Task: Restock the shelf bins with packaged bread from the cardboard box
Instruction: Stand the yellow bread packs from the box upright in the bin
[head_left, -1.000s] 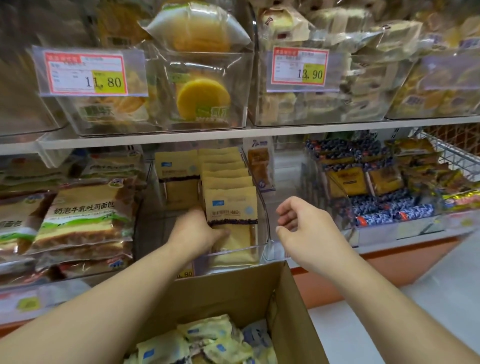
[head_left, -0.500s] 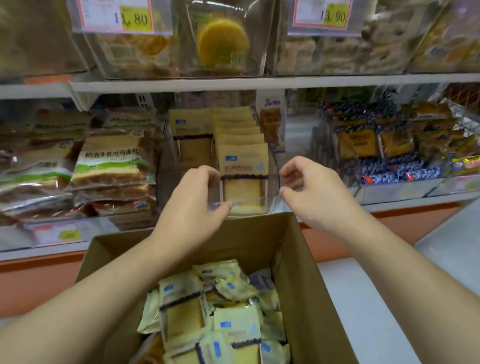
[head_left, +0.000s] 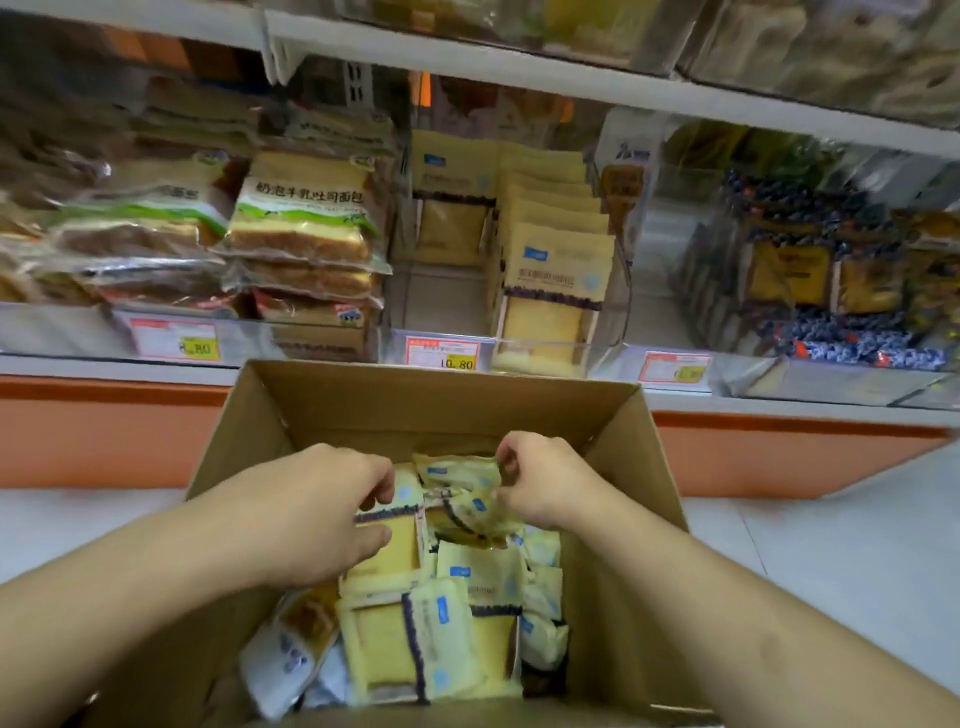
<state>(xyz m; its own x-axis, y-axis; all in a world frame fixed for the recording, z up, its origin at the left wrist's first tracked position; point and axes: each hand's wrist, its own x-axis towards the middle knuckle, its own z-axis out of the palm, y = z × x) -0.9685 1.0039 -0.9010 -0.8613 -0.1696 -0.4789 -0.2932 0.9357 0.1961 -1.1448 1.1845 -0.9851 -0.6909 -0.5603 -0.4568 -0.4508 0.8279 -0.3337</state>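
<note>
Cardboard box (head_left: 613, 415): your hands dropped from shelf bin (head_left: 561, 348) at 12 o'clock; left hand (head_left: 311, 514) fingers curl onto bread packet (head_left: 387, 545), right hand (head_left: 545, 480) pinches another packet (head_left: 457, 470); next refill starting

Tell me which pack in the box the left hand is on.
The pale yellow pack at the box's far left, window side up: the left hand grips its purple-trimmed edge. The right hand pinches a crumpled pack beside it.

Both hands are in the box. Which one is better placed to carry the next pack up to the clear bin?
Left, probably. The left hand already grips a yellow bread pack in the cardboard box. The right hand only pinches a pack's edge. The clear bin has room on its left side.
</note>
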